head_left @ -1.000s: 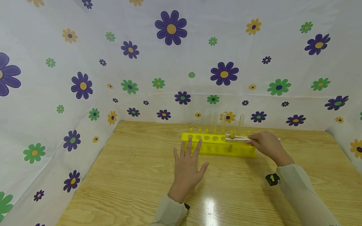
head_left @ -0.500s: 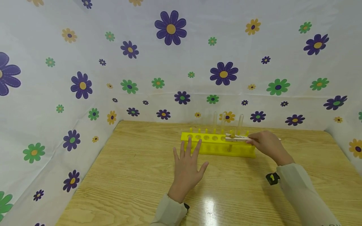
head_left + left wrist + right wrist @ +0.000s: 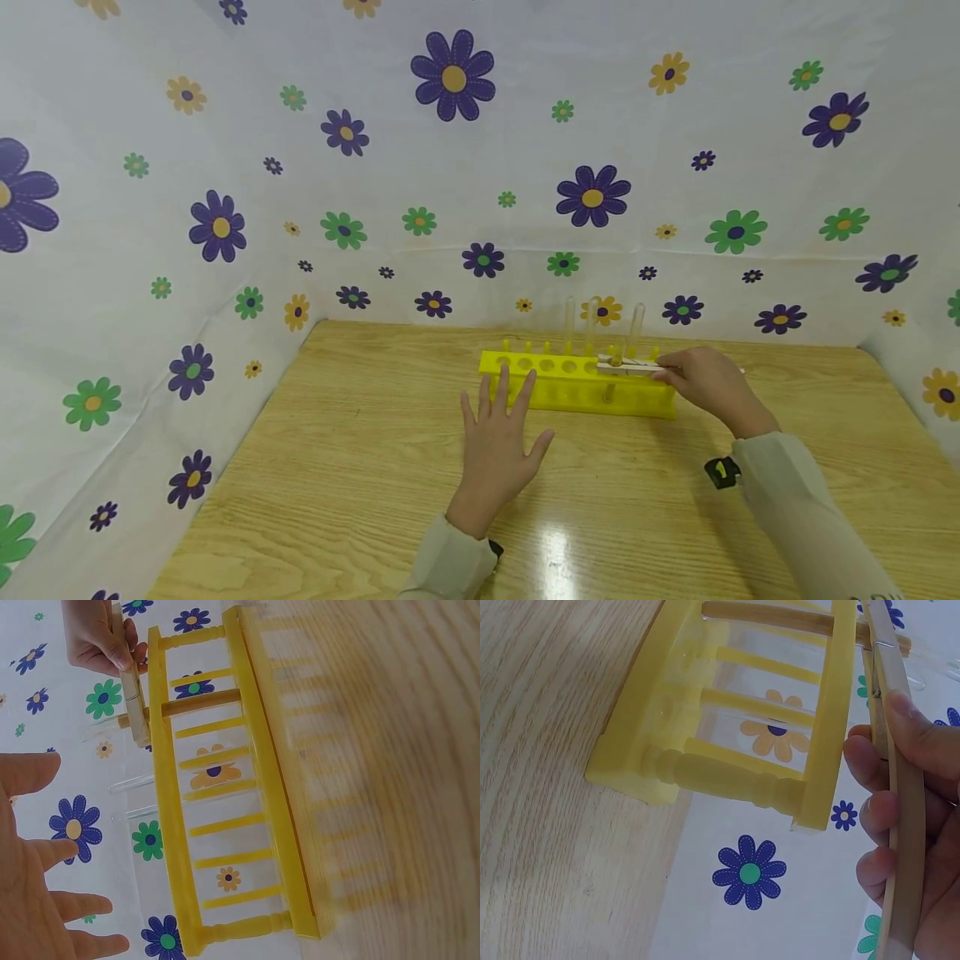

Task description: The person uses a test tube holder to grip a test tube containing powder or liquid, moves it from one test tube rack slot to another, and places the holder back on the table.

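Observation:
A yellow test tube rack [image 3: 555,392] stands on the wooden table. Toward its right end, a tube with brownish liquid [image 3: 769,619] sits in a hole, its upper part between the jaws of a wooden clamp [image 3: 907,847]. My right hand [image 3: 716,392] holds that clamp, fingers curled round it in the right wrist view. My left hand [image 3: 495,462], fingers spread and straight, is in front of the rack's left part; whether the fingertips touch it I cannot tell. In the left wrist view the left hand [image 3: 30,900] holds nothing.
Behind the rack's holes, clear empty tubes [image 3: 637,329] stand upside down on pegs. A white cloth with printed flowers [image 3: 450,167] rises behind and to the left of the wooden table [image 3: 360,467].

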`<state>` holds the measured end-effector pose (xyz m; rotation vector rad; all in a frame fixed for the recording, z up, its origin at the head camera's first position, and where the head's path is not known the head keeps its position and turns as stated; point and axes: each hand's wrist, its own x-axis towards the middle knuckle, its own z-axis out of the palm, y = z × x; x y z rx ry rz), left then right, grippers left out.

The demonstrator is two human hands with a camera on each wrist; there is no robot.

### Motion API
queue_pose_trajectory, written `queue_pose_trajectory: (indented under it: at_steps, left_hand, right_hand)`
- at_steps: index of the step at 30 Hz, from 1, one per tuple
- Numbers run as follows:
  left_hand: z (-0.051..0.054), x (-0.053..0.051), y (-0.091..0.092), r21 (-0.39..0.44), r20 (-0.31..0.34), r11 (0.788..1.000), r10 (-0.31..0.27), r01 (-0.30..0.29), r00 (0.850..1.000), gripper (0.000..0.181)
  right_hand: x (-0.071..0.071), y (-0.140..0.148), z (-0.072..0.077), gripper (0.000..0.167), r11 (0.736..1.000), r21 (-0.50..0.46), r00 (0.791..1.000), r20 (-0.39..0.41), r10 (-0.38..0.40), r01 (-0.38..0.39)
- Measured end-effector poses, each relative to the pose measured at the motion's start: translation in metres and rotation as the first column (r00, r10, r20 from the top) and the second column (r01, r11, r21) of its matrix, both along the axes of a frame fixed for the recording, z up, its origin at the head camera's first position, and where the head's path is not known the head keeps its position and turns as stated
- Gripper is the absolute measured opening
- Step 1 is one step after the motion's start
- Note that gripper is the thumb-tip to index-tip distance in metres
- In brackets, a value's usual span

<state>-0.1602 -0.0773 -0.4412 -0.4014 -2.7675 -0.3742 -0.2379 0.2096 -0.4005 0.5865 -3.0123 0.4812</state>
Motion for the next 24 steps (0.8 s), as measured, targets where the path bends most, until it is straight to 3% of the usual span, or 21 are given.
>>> queue_pose_trajectory:
  at_steps: [24]
  left_hand:
    - [0.0005,-0.0004,-0.0019,0.014,0.012,1.0,0.004,-0.004,1.0,0.074]
  right_hand:
    - [-0.0007,-0.0016,-0.0003,0.03,1.0,-0.008,1.0,0.017,-0.02,0.02]
